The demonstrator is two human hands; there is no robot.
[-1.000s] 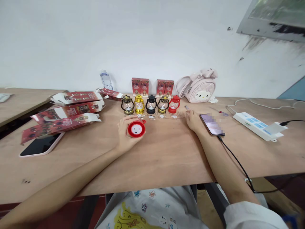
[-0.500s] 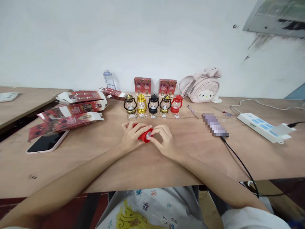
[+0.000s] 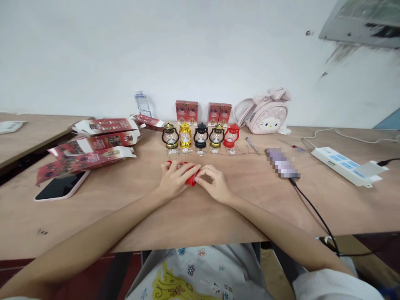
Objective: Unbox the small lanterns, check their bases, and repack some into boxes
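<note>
Wrapped around a small red lantern [image 3: 191, 181], my left hand [image 3: 174, 178] holds it tilted on its side above the table, its base turned toward my right. Thumb and fingers of my right hand [image 3: 216, 183] pinch at that base; their tips hide what they grip there. Most of the lantern's body is covered by my left fingers. Behind my hands stands a row of upright small lanterns: a bronze one [image 3: 170, 137], a gold one [image 3: 185, 136], a black one [image 3: 201, 136], another bronze one [image 3: 216, 136] and a red one [image 3: 231, 136].
Small wire pieces [image 3: 215, 152] lie before the row. Red boxes [image 3: 186, 113] and a pink bag [image 3: 269, 116] stand behind. Flattened cartons [image 3: 93, 160] overlap a phone [image 3: 62, 186] at left. At right are a screwdriver [image 3: 252, 146], another phone [image 3: 283, 163] and a power strip [image 3: 345, 166].
The held red lantern has turned, so its base's inside, visible earlier, is now mostly hidden. My left fingers have shifted over it; my right hand stays at the base.
</note>
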